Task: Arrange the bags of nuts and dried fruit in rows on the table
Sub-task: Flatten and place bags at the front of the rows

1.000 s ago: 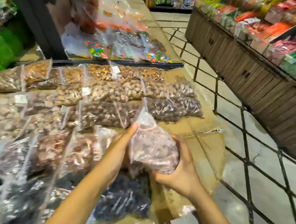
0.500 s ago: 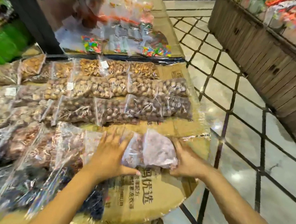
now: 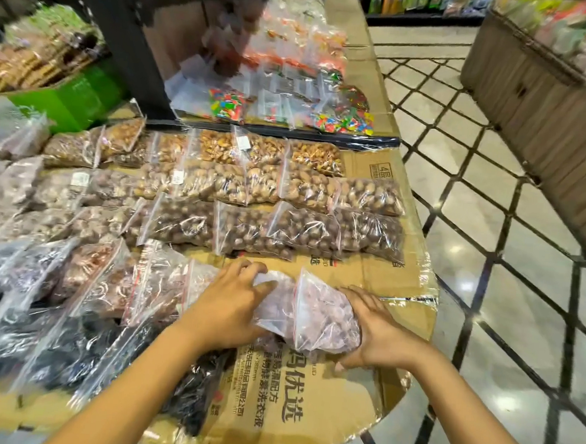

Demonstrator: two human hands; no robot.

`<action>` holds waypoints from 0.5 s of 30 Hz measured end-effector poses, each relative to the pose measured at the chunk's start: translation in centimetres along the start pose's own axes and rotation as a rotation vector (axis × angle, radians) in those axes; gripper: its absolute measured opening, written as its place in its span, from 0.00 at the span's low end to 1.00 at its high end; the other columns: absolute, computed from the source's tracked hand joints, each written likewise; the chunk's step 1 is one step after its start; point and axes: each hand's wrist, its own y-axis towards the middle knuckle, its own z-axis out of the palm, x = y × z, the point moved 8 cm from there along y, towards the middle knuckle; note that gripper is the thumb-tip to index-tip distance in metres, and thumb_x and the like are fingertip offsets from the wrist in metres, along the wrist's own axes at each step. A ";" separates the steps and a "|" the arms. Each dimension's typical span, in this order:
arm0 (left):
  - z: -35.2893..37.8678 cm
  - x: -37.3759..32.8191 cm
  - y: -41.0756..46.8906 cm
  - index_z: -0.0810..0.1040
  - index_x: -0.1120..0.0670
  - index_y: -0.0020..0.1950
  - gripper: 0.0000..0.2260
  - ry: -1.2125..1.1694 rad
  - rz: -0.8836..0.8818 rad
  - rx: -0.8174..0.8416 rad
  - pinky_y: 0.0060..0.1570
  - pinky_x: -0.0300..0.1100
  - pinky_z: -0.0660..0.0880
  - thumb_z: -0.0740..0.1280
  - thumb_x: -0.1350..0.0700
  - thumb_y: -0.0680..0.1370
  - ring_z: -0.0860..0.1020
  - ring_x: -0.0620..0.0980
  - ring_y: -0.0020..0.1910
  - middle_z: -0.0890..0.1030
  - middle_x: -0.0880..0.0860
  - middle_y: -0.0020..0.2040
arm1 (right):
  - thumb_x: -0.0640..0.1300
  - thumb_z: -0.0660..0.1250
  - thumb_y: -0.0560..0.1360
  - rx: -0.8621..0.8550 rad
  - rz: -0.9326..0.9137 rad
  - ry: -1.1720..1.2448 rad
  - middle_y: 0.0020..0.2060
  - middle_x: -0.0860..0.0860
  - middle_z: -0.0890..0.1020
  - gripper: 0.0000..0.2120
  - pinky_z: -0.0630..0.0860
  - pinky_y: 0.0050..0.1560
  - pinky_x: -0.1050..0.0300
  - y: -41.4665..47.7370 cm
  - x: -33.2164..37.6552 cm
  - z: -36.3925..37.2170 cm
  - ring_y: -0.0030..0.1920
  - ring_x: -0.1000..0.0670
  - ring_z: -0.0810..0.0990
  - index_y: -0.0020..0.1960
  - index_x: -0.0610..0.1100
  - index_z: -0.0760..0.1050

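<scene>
Pinkish-filled zip bag, aloft a second ago, now lies on the surface between left grip and right grip, both pressing it flat-fingered

both hands, left hand and right hand, pressed on a clear bag of pinkish nuts on the cardboard-covered table, rows of nut bags behind
</scene>
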 end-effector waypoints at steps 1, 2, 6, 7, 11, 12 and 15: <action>0.5 0.9 -0.5 0.55 0.44 0.76 0.41 -0.037 -0.041 0.042 0.74 0.53 0.49 0.64 0.32 0.67 0.50 0.54 0.74 0.53 0.49 0.76 | 0.65 0.78 0.54 0.022 0.026 0.075 0.71 0.61 0.53 0.61 0.48 0.75 0.51 0.1 0.3 -0.4 0.73 0.55 0.49 0.77 0.55 0.47; 1.2 1.8 -1.0 0.48 0.42 0.77 0.44 -0.072 -0.087 0.091 0.73 0.54 0.43 0.62 0.30 0.67 0.43 0.55 0.76 0.44 0.49 0.78 | 0.66 0.77 0.54 0.007 0.024 0.120 0.71 0.60 0.55 0.60 0.50 0.75 0.50 0.3 0.7 -1.0 0.73 0.54 0.51 0.76 0.55 0.50; 2.4 4.4 -2.9 0.32 0.39 0.74 0.50 -0.025 -0.191 0.121 0.68 0.53 0.30 0.52 0.20 0.62 0.30 0.56 0.73 0.30 0.53 0.74 | 0.71 0.74 0.52 -0.069 -0.009 0.056 0.69 0.58 0.62 0.58 0.56 0.74 0.49 1.3 2.5 -1.2 0.70 0.54 0.57 0.75 0.55 0.55; 2.3 5.1 -3.3 0.32 0.40 0.74 0.50 -0.013 -0.210 0.083 0.69 0.54 0.30 0.50 0.19 0.61 0.31 0.55 0.73 0.31 0.53 0.74 | 0.74 0.72 0.50 -0.082 -0.014 0.045 0.69 0.57 0.64 0.58 0.57 0.73 0.47 1.5 2.7 -0.8 0.70 0.53 0.59 0.74 0.56 0.56; 2.8 8.5 -4.9 0.44 0.42 0.76 0.49 -0.040 -0.278 -0.026 0.72 0.54 0.38 0.43 0.18 0.61 0.44 0.50 0.77 0.45 0.48 0.78 | 0.79 0.65 0.47 -0.135 -0.032 0.044 0.68 0.55 0.69 0.58 0.55 0.72 0.45 1.2 2.7 -0.6 0.67 0.55 0.62 0.72 0.58 0.59; 2.9 8.9 -5.0 0.46 0.40 0.76 0.47 -0.064 -0.282 -0.056 0.72 0.53 0.40 0.44 0.19 0.62 0.48 0.50 0.77 0.49 0.48 0.78 | 0.79 0.65 0.47 -0.139 -0.036 0.047 0.68 0.54 0.69 0.58 0.54 0.73 0.44 1.1 2.8 -0.8 0.66 0.57 0.60 0.72 0.58 0.59; 3.2 9.3 -5.3 0.48 0.40 0.76 0.44 -0.061 -0.293 -0.105 0.71 0.51 0.41 0.48 0.21 0.64 0.52 0.51 0.76 0.54 0.48 0.78 | 0.79 0.65 0.46 -0.122 -0.003 0.020 0.70 0.53 0.66 0.60 0.54 0.74 0.43 0.7 3.3 -0.9 0.66 0.57 0.59 0.74 0.56 0.56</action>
